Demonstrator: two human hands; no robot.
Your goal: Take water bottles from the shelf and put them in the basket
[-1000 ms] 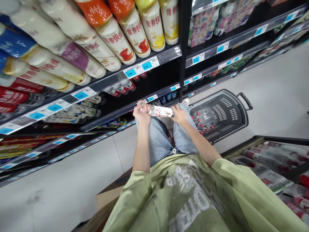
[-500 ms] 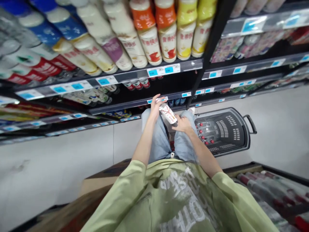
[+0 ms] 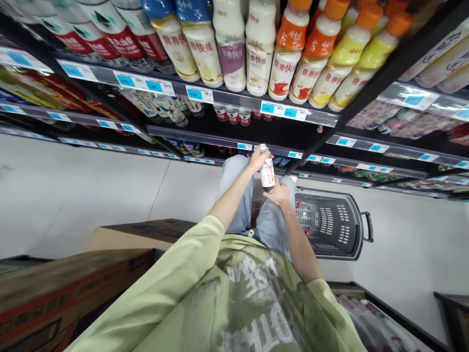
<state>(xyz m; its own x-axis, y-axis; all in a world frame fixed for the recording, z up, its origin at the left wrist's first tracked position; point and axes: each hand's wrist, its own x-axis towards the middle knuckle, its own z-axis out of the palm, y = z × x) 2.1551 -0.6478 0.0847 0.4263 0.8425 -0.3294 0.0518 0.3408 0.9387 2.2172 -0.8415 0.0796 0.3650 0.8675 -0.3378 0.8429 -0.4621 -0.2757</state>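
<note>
A small bottle (image 3: 267, 173) with a white label and red branch-like print is held between my two hands above my knees. My left hand (image 3: 258, 159) wraps round its upper end, nearest the shelf. The fingers of my right hand (image 3: 279, 193) close on its dark lower end. Just beyond the hands runs a low shelf edge (image 3: 220, 139) with price tags. On that shelf stand several small red-labelled water bottles (image 3: 233, 115).
A grey shopping basket (image 3: 339, 254) with several red-capped bottles sits on the floor at right. Milk drink bottles (image 3: 230, 49) fill the shelf above. Cardboard boxes (image 3: 73, 288) stand behind at left, and a crate of bottles (image 3: 370, 313) at lower right.
The bottle has swung from a slant to nearly straight up and down in view, both hands turning with it. My view has shifted, so shelves and basket appear in different places.
</note>
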